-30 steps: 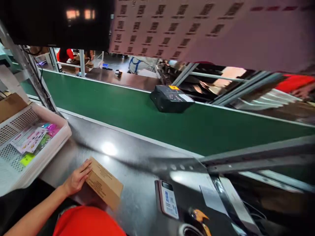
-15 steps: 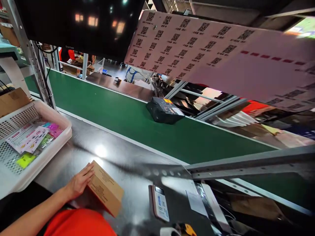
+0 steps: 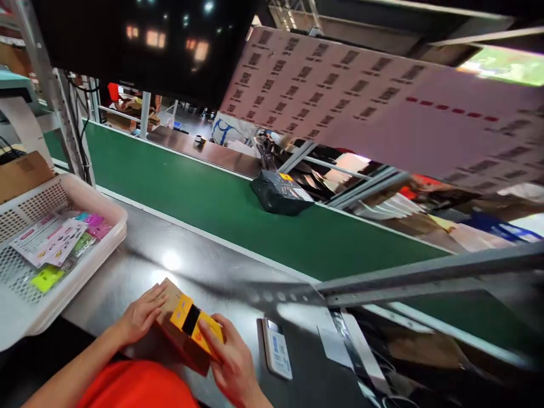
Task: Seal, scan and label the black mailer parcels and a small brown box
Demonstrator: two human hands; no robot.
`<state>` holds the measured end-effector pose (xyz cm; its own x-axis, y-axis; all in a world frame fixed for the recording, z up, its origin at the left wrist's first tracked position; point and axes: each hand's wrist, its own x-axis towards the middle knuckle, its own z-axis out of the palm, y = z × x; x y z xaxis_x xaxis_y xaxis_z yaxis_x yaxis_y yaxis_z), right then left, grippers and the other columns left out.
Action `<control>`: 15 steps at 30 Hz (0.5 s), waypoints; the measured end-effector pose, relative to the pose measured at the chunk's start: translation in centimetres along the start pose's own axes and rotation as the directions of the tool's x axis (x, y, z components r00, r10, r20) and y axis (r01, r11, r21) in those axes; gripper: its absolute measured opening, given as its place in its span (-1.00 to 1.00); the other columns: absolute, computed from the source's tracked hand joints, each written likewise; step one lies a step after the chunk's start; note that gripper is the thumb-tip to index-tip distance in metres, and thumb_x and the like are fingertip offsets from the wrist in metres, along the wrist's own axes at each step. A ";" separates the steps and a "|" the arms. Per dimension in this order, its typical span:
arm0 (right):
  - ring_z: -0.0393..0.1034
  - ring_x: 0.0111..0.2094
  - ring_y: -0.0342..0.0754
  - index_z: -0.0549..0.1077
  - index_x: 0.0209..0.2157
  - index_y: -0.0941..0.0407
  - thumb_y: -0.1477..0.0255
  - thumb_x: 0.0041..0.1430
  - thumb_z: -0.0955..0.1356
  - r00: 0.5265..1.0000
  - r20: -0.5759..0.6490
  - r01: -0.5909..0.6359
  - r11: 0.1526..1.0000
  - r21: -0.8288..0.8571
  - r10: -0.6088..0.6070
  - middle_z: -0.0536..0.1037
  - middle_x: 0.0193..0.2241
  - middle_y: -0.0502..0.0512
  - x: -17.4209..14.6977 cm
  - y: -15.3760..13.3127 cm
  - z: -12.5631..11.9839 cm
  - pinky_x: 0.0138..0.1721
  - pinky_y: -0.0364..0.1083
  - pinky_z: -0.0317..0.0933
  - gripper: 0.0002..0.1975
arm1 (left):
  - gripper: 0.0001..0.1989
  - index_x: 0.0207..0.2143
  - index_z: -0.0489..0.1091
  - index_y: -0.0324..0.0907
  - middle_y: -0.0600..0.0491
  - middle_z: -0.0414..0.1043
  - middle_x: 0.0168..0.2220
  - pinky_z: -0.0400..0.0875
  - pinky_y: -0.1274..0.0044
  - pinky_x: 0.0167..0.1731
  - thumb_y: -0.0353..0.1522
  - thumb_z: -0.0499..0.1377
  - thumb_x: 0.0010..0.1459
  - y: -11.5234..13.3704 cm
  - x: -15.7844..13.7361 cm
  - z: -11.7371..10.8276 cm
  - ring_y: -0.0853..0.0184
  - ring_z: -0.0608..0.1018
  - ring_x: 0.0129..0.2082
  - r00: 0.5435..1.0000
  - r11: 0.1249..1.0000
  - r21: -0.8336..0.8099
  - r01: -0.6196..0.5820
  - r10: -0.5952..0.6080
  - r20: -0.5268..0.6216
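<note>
A brown cardboard box [image 3: 172, 292] stands tilted near the front edge of the metal table, with red showing low on its near side. Against its left end, my left hand [image 3: 142, 314] grips the box, fingers together over the upper edge. My right hand [image 3: 233, 357] is closed round a flat yellow object with a black band [image 3: 182, 309], held on or just over the box's upper face. Its exact kind is unclear, and my fingers and the box hide part of it. A phone-like device [image 3: 277, 348] in a case lies right of my right hand.
A white plastic basket [image 3: 106, 235] with cards and bright small packets stands left. Beyond the metal table [image 3: 144, 232] runs a green conveyor belt [image 3: 187, 181] carrying a black wrapped parcel [image 3: 278, 195]. A monitor [image 3: 127, 45] and a code-covered board [image 3: 340, 119] hang above; a metal beam [image 3: 403, 272] crosses right.
My right hand has come into view holding the yellow object with a black band at the box. The yellow and white things at the bottom edge are gone from there. My left hand stays on the box.
</note>
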<state>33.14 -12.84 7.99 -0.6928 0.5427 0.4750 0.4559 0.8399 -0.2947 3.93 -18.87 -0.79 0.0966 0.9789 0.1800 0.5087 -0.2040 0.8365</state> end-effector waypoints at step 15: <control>0.56 0.04 0.19 0.23 0.41 -0.23 0.61 0.11 0.29 0.985 0.173 -0.023 0.996 0.082 0.008 0.40 0.20 0.23 -1.7 2.7 0.4 -0.13 0.01 0.55 -0.14 | -0.45 -0.26 0.63 -0.20 -0.02 0.62 -0.35 0.47 0.48 -0.34 0.11 0.37 0.02 9.4 3.3 2.5 0.28 0.59 -0.36 0.699 0.089 -0.907 0.411 -0.669 0.251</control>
<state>35.33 -11.52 6.03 -0.7753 0.5436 0.3215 0.4245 0.8254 -0.3722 11.18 -17.52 6.32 -0.0579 0.8236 -0.5642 -0.6914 0.3746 0.6178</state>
